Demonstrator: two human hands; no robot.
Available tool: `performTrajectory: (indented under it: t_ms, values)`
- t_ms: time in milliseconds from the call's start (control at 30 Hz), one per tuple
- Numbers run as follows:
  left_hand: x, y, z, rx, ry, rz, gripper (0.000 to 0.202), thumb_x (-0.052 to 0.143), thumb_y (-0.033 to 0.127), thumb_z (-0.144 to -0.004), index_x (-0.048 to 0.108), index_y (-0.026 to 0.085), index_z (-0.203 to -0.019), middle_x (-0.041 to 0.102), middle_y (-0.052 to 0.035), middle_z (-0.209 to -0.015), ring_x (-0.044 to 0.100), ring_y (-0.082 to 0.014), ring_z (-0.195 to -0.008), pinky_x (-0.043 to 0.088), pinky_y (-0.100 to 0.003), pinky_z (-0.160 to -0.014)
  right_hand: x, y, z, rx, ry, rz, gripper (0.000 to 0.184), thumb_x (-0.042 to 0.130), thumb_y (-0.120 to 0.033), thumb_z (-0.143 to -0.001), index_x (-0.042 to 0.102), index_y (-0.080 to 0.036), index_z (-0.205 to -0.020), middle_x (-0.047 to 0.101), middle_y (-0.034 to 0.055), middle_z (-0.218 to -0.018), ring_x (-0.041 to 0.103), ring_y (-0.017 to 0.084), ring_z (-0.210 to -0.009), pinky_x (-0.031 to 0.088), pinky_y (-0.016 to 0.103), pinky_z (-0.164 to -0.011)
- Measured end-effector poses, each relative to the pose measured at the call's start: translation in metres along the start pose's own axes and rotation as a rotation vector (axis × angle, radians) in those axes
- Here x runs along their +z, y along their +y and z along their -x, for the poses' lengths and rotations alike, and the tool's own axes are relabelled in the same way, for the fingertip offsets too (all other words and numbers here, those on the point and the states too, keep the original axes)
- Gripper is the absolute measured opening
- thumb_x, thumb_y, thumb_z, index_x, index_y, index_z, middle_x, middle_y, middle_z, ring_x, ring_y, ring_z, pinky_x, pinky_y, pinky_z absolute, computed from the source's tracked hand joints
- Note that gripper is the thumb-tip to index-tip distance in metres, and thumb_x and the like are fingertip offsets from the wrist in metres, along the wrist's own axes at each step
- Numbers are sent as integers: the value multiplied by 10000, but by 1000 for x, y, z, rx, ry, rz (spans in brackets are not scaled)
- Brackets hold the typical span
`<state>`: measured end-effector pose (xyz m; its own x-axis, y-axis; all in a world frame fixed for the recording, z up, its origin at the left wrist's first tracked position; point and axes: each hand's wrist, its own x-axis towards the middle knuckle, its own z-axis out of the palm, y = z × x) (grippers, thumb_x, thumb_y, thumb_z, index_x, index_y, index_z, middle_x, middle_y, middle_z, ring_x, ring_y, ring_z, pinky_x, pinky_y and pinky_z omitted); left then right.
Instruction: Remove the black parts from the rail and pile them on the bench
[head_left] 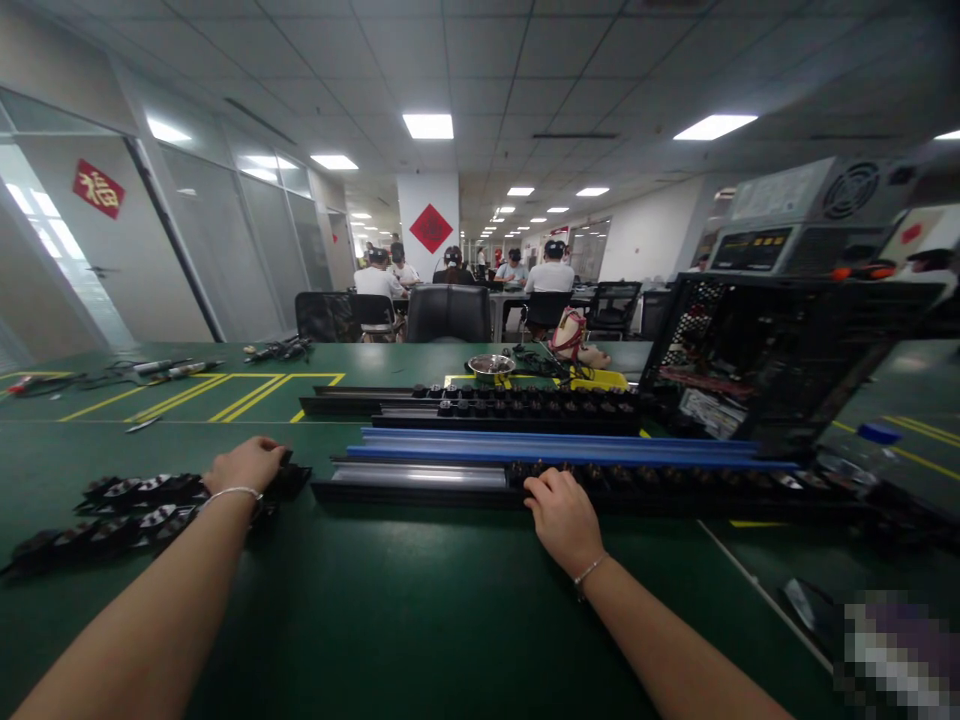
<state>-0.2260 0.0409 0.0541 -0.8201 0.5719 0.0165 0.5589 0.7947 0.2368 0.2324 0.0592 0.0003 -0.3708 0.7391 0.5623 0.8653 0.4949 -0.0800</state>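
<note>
My left hand [244,465] rests curled on a row of small black parts [142,500] lying on the green table at the left; its fingertips are hidden behind the knuckles. My right hand [561,508] presses its bent fingers onto the nearest long black rail [420,482], at the spot where a line of black knobbed parts [675,478] begins. Behind that rail lie two blue strips [555,445] and further black rails [510,405] filled with the same parts.
An open black computer case [780,355] stands at the right, grey equipment [802,215] behind it. A metal bowl [491,366], a yellow tray [596,380] and tools [172,369] lie farther back. Office chairs and several seated people are beyond the table.
</note>
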Motion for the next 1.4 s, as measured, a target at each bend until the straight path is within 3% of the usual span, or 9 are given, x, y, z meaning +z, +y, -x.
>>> performTrajectory:
  t_ms: [200,300,433,467,567,667,767,967,1400]
  values:
    - [9,14,4,66,21,-6,307,494,493,-741,622,311,-952,647,11,-986,497,-251,-989,348,-426,-843,1,0,-1,5,-3,-3,114,571,-152,-792,614,-211,-880,552,37,-854,441,171,-796,334,291,-689]
    - [11,22,9,104,81,17,357,475,465,-753,603,265,-1019,620,-33,-1086,470,-296,-1055,340,-475,-862,0,0,-2,4,-2,-3,120,575,-153,-790,617,-210,-886,554,38,-853,441,172,-797,337,292,-690]
    - [11,49,29,214,235,87,443,439,373,-786,521,142,-1155,534,-151,-1215,433,-297,-1143,361,-425,-909,0,0,-2,0,-1,-9,111,572,-155,-791,620,-207,-877,553,41,-850,444,174,-803,343,295,-696]
    - [11,59,38,314,363,167,415,446,344,-782,545,113,-1113,552,-173,-1174,443,-303,-1133,359,-427,-925,0,1,-2,-2,0,-11,106,568,-158,-794,620,-206,-873,552,42,-850,445,174,-803,345,295,-697]
    - [13,93,78,570,477,273,336,457,302,-786,549,152,-1072,566,-116,-1154,446,-253,-1135,343,-382,-983,1,0,-1,-6,4,-6,103,567,-165,-796,617,-206,-876,551,44,-852,448,177,-810,349,299,-696]
    - [24,125,133,939,360,382,208,445,275,-810,568,183,-951,598,-81,-1052,502,-213,-1049,386,-353,-957,1,0,-1,-9,6,7,112,573,-169,-790,607,-204,-891,553,48,-869,450,182,-823,353,304,-699]
    - [42,148,189,1149,172,380,221,439,310,-843,540,197,-1004,584,-64,-1070,508,-192,-1051,395,-335,-952,2,1,0,-9,9,15,136,580,-169,-783,586,-202,-915,554,47,-883,453,185,-836,355,308,-709]
    - [74,178,249,1015,-9,277,377,419,453,-854,484,191,-1117,567,-84,-1090,589,-199,-928,460,-298,-754,0,0,0,-8,18,15,82,568,-159,-781,554,-195,-853,551,46,-866,457,184,-839,348,305,-716]
    - [80,184,256,969,-23,188,453,402,495,-856,483,260,-1235,682,-60,-976,627,-203,-893,437,-313,-765,-2,-1,2,17,9,-5,60,499,-146,-790,544,-184,-798,539,52,-844,446,183,-839,326,306,-726]
